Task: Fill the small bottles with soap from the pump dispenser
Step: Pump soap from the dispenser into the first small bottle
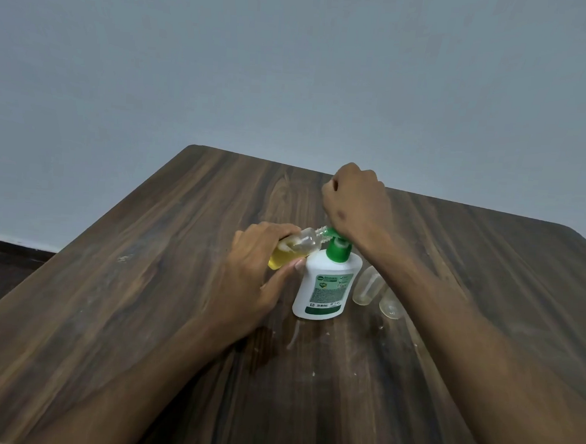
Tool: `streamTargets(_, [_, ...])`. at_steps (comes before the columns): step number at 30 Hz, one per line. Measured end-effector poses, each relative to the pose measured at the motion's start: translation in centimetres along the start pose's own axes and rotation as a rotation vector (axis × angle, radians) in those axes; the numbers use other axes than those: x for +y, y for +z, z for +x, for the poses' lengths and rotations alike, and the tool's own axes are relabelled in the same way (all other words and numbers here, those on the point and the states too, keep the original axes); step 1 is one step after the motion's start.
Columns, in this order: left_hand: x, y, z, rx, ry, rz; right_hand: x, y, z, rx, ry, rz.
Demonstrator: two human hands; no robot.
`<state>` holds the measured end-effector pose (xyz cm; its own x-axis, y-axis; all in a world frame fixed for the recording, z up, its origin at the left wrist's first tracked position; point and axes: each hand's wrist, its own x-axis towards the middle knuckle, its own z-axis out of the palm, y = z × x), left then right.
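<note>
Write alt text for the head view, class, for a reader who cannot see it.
A left hand tilts a small bottle of yellow soap against a white pump dispenser's green nozzle while the right hand presses the pump. Two empty bottles stand beside it on a wooden table.

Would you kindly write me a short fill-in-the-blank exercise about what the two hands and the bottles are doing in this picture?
1. The left hand holds a small bottle partly filled with ____ liquid.
2. The right hand rests on the dispenser's ____ pump.
3. The held bottle's neck meets the pump's ____.
4. ____ empty small bottles stand to the dispenser's right on the table.

Missing words: yellow; green; spout; Two
</note>
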<state>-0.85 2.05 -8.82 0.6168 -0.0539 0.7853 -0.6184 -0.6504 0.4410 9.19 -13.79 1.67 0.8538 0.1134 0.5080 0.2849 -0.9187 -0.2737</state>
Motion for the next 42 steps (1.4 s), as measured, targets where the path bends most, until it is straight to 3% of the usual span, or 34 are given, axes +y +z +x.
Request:
streamTargets(8, [-0.22,0.06,0.01,0.012,0.007,0.002,0.12,0.53,0.31,0.05,-0.021,-0.014])
streamTargets(19, [-0.26,0.04,-0.01,-0.004,0.0,-0.009,0.28,0.78,0.29,-0.049,0.01,-0.013])
streamTargets(23, [-0.37,0.08,-0.07,0.004,-0.001,-0.01,0.02,0.38,0.35,0.013,-0.018,-0.007])
streamTargets(42, [-0.22,0.01,0.05,0.007,-0.007,-0.006,-0.16,0.56,0.43,-0.019,0.019,-0.004])
